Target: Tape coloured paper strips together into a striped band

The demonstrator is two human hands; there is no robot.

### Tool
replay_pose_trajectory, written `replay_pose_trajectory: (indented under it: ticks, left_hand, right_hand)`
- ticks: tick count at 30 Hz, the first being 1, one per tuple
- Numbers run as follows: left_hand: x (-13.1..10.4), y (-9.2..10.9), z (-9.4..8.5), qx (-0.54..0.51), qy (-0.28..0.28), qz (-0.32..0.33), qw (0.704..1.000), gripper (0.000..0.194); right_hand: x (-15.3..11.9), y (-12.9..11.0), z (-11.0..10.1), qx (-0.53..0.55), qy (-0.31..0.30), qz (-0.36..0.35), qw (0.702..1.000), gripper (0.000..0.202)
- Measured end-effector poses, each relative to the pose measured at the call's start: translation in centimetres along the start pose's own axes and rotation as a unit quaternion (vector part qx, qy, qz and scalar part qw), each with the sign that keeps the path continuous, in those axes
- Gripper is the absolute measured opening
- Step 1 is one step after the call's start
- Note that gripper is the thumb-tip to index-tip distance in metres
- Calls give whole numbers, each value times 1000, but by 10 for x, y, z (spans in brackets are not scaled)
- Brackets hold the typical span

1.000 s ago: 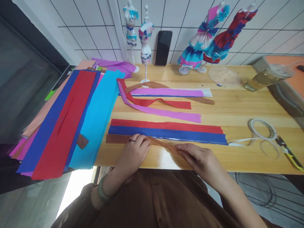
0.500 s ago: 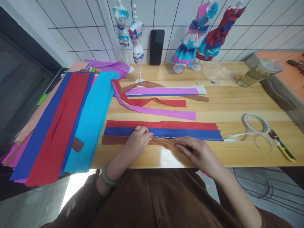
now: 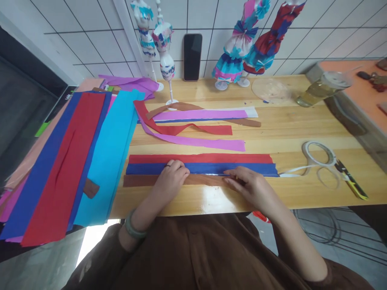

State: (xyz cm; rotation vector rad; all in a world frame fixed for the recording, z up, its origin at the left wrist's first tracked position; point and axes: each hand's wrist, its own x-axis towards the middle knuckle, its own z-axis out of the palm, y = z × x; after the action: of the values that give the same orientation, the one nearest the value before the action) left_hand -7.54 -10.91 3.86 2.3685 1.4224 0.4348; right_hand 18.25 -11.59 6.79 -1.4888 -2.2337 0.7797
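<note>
A brown crepe paper strip [image 3: 204, 179] lies along the front edge of a blue strip [image 3: 208, 168], with a red strip [image 3: 205, 158] behind. My left hand [image 3: 171, 179] presses on the brown strip where it meets the blue one, its fingers curled and held together. Farther right, my right hand [image 3: 253, 186] pinches the brown strip's upper edge between thumb and fingers. Between the hands a shiny line of tape shows along the blue edge. From the blue strip's right end a white tail runs to a tape roll [image 3: 305, 152].
Long crepe sheets, with a red sheet [image 3: 65, 165] and a light blue sheet [image 3: 110, 153], pile at left. Loose strips, including a pink strip [image 3: 208, 144], lie behind. A utility knife [image 3: 352, 181], a cup [image 3: 323, 89], a phone [image 3: 192, 57] and dressed mini mannequins [image 3: 167, 60] stand around.
The brown strip, twisted and lifted between my hands before, now lies flatter against the blue edge. My right hand still pinches it; my left stays pressed down. The whole view has shifted slightly.
</note>
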Motion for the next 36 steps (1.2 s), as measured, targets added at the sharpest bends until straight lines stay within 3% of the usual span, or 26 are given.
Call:
replay_pose_trajectory:
  ticks: [21, 36]
  left_hand:
    - [3, -1, 5, 24, 14, 2, 1000, 22]
    - [2, -3, 6, 13, 15, 9, 1000, 22]
  right_hand:
    - [-4, 37, 7, 63, 28, 106, 992, 24]
    - [-1, 35, 2, 83, 18, 129, 988, 28]
